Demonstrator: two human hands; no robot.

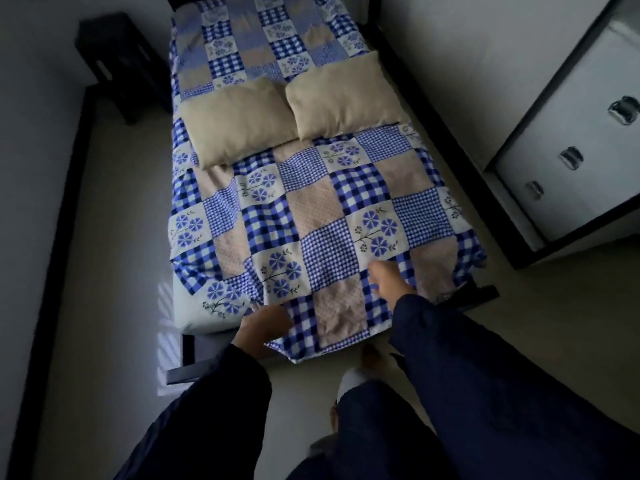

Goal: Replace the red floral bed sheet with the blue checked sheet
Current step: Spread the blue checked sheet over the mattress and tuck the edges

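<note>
Head view: blue checked sheet [332, 216] lies spread over the mattress [188, 308], whose near-left corner shows bare. Two beige pillows [239, 123] lie across the sheet's middle. Right hand [389, 278] rests flat on the sheet near the foot, grip apart, fingers straight. Left hand [265, 325] touches the foot edge; grip blurred, cannot tell.

Sheet [311, 209]: patchwork squares, some blue-and-white checks (big & fine), some beige w/ pale dots, some white w/ blue flowers on dark stems. Two pillows [235, 123]: plain beige, no pattern. Mattress [194, 306] corner showing at bottom left: pale grey-white. Bed frame [483, 296]: black. Nightstand [117, 64]: black. Dresser [568, 140]: white drawers, black frame, shiny silver handles [571, 157]. Floor [121, 237]: pale beige-grey. Wall [467, 46]: off-white. Sleeves [502, 393]: dark navy, plain.
</note>
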